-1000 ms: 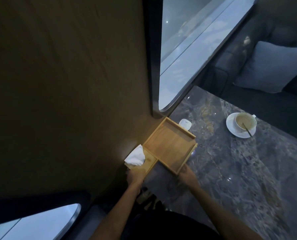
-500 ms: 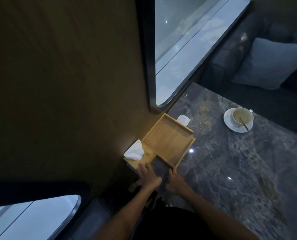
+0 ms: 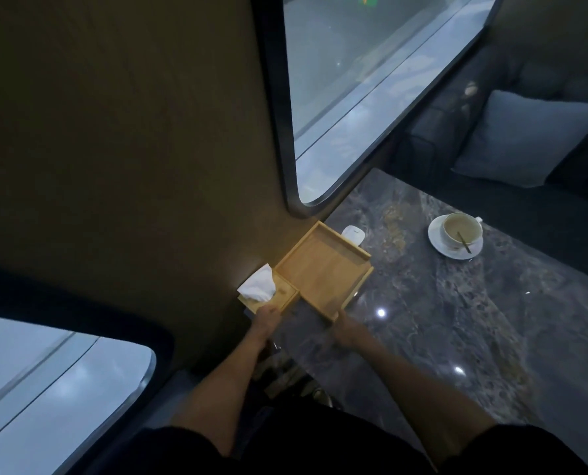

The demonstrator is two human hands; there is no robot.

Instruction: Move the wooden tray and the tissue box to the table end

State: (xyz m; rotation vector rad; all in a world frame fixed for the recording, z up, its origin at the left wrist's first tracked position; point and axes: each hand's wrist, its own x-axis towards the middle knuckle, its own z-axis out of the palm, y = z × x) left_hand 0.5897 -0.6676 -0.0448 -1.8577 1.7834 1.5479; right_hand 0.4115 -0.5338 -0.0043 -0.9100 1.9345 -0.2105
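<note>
Compared with half a second ago, the two hands have gone back to the wooden things after a short moment when they lay together on the surface in front of them. The left hand (image 3: 268,315) now rests against the near side of the tissue box (image 3: 272,296), its fingers curled on the edge, and I cannot tell if it really grips the box or only pushes it. The right hand (image 3: 343,329) touches the near corner of the wooden tray (image 3: 323,269) with the fingertips; whether the fingers close around the rim is hidden by the dim light. The tray and the box have hardly moved in this time: both stand against the brown wall (image 3: 114,149) at the end of the dark marble surface (image 3: 457,320), touching each other, with a white tissue (image 3: 258,286) rising from the box. A small white device (image 3: 353,233) lies just behind the far edge of the tray, and a cup on a saucer (image 3: 457,234) is well apart to the right. In my judgement the placing is nearly finished, since both things already sit at the end of the surface, and the hands are only giving a last small correction to line them up with the wall.
</note>
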